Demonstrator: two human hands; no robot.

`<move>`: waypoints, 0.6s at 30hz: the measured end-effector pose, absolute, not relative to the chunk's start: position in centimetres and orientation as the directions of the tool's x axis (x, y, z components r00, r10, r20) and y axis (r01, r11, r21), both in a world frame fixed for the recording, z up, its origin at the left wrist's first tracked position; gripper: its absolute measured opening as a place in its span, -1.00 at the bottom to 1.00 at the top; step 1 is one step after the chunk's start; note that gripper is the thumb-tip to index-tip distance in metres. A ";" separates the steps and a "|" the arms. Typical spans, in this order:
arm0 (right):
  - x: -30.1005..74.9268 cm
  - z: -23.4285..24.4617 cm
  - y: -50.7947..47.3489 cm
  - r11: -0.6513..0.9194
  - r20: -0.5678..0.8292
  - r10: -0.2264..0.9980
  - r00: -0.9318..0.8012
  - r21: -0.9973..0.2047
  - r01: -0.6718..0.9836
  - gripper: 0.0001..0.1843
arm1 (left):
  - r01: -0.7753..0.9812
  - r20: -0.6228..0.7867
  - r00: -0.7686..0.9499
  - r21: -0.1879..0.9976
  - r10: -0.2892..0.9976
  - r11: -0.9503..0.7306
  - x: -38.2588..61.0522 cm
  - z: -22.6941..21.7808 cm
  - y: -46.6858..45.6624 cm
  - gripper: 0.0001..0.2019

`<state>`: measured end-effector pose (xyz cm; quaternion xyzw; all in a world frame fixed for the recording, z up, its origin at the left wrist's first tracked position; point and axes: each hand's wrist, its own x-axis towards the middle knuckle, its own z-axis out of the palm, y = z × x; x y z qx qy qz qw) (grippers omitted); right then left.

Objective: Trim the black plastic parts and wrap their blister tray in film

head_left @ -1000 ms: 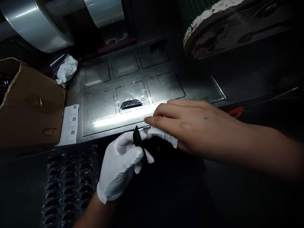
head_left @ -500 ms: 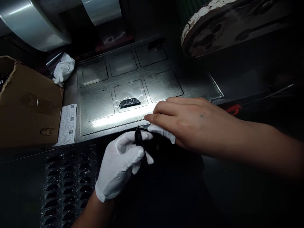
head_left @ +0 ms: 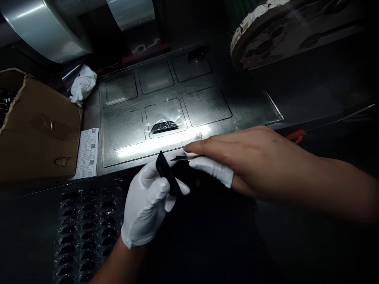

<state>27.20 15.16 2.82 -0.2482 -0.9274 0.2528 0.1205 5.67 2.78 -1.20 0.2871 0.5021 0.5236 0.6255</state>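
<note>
My left hand [head_left: 145, 201], in a white fabric glove, is shut on a thin black piece [head_left: 167, 173] that stands tilted between its fingers. My right hand [head_left: 251, 161] is bare on top, with white fabric [head_left: 214, 169] under its lower fingers. It pinches a slim metal tool [head_left: 185, 157], possibly tweezers, whose tip reaches the top of the black piece. Beyond both hands, a small black film-wrapped piece [head_left: 164, 127] lies on a scored steel plate [head_left: 124, 134].
A brown cardboard box [head_left: 35, 126] stands at the left, beside a sheet of QR labels [head_left: 88, 152] and a crumpled white cloth [head_left: 83, 85]. A clear blister tray [head_left: 85, 232] of dark parts lies below. Large film rolls [head_left: 41, 27] and a rusty disc [head_left: 266, 31] stand beyond.
The black piece now tilts further up and left, showing more of its face. My right hand has shifted slightly right, and the metal tool's tip shows more plainly.
</note>
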 end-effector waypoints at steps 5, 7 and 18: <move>26.2 3.3 14.6 0.814 0.069 0.472 -0.879 -0.418 0.404 -0.55 | -0.365 -0.351 -0.092 0.883 0.932 0.297 5.8 -1.0 2.7 -0.48; 25.9 3.4 14.6 0.812 0.036 0.480 -0.877 -0.396 0.428 -0.56 | -0.360 -0.358 -0.102 0.883 0.928 0.301 5.8 -1.0 2.7 -0.48; 25.6 3.8 14.6 0.795 -0.044 0.493 -0.869 -0.384 0.470 -0.55 | -0.338 -0.390 -0.116 0.880 0.913 0.333 5.7 -1.0 2.6 -0.54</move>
